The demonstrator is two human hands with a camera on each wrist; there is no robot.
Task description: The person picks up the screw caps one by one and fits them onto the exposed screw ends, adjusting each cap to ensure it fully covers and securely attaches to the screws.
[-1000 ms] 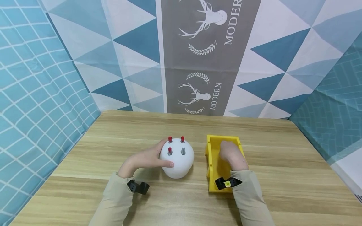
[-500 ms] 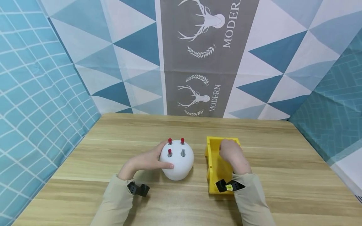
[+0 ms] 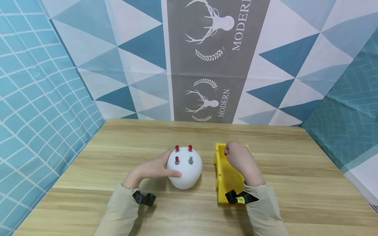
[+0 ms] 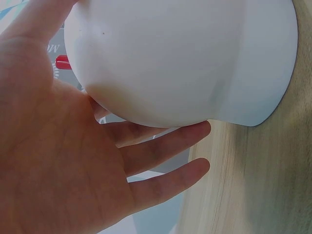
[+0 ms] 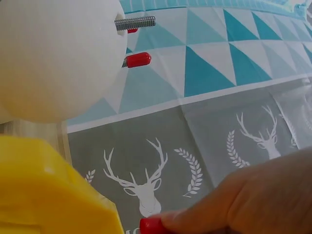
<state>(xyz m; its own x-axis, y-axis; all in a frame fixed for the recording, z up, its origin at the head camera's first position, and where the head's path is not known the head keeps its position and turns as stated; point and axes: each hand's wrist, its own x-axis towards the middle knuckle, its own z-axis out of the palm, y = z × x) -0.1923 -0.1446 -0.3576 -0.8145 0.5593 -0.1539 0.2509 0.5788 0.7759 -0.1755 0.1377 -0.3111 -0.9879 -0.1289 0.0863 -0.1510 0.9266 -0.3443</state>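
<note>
A white rounded body (image 3: 185, 172) stands on the table, with threaded studs rising from its top. Three studs wear red caps, such as the near left red cap (image 3: 177, 159); the near right stud (image 3: 191, 160) is bare metal. My left hand (image 3: 153, 167) holds the body from the left, thumb on the near side and fingers round the far side. In the left wrist view two fingertips lie along its lower curve. Over the yellow bin (image 3: 220, 185), my right hand (image 3: 241, 160) pinches a loose red cap (image 5: 152, 225) between thumb and finger; most of those fingers are hidden.
The bin sits just right of the white body, its raised wall (image 5: 46, 185) between them in the right wrist view. Both rest on a wooden table (image 3: 295, 183). A patterned cloth backdrop (image 3: 203, 65) closes off the far side.
My right hand has risen out of the bin and shifted slightly left, and a red cap now shows at its fingertips. The left hand and white body stay put.
</note>
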